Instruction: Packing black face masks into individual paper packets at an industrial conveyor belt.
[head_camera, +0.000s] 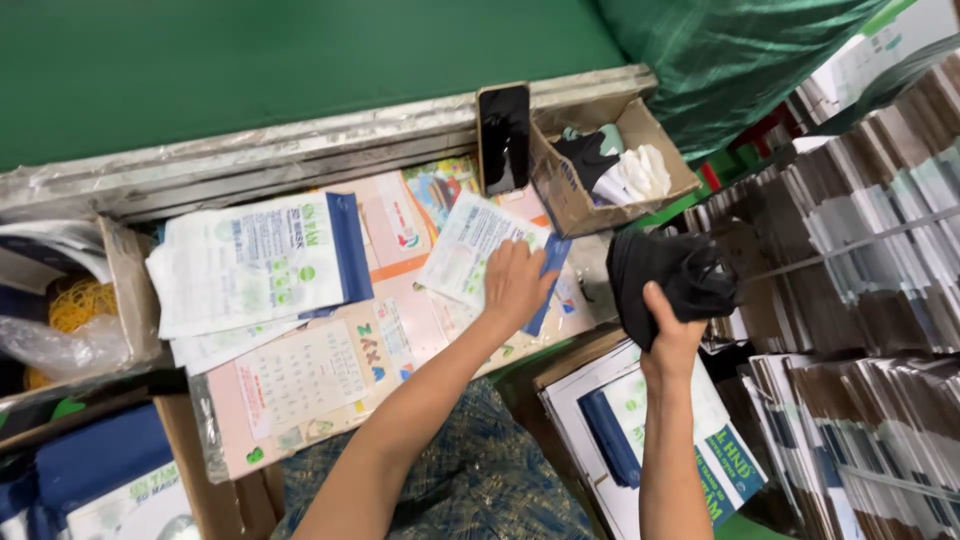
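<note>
Nearest me, my lap and both forearms; flat cartons (660, 440) lie stacked below the worktop's right end. My right hand (668, 335) is closed around a bundle of black masks (672, 275), held in the air just off the worktop's right edge. My left hand (515, 285) lies flat and open on a white-and-blue pouch (475, 245) near the right end of the worktop, gripping nothing. I judge this the filling step: the next move calls for lifting the pouch mouth open and bringing the masks to it. Left of it, a pile of like pouches (255, 265) covers the worktop's left half. At the far edge stand a phone (504, 135) and a small box (575, 195) of masks. Open room is slight: a narrow strip between pile and pouch, and stacked cartons close the right side.
</note>
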